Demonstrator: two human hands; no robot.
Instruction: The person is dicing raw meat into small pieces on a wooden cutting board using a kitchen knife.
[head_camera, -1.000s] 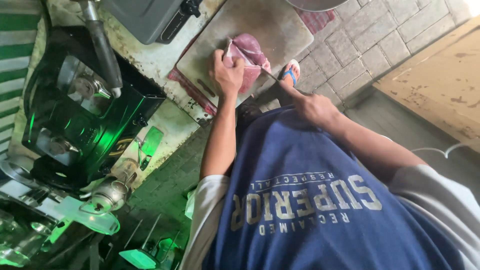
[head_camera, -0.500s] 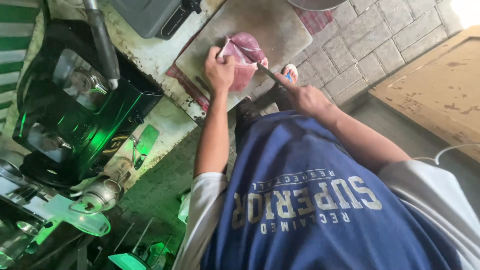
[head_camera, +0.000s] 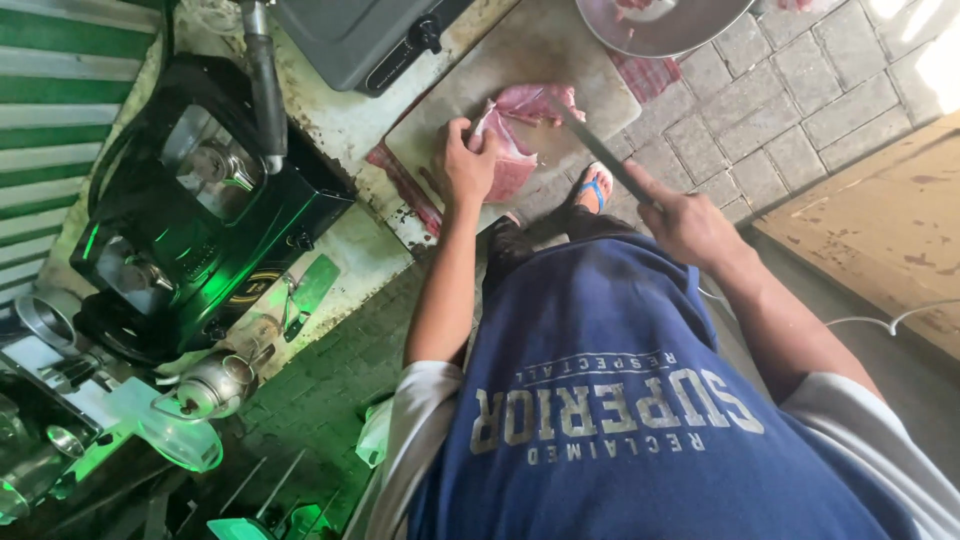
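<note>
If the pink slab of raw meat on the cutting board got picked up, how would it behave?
The meat would probably flop and drape, since it lies in soft folds. Its wet sheen suggests it is slippery, which may be why the left hand presses it down while the right hand holds the knife.

From up here I see a dark blue apron (head_camera: 620, 400) covering my front, with pale block lettering printed across it in several rows, reading upside down from this angle. Under it I wear a white T-shirt: one short sleeve (head_camera: 425, 400) shows on my left arm, the other sleeve (head_camera: 880, 440) on my right. Both forearms are bare, with no watch or band. Below the apron's edge a blue sandal strap (head_camera: 592, 190) crosses my foot.
</note>
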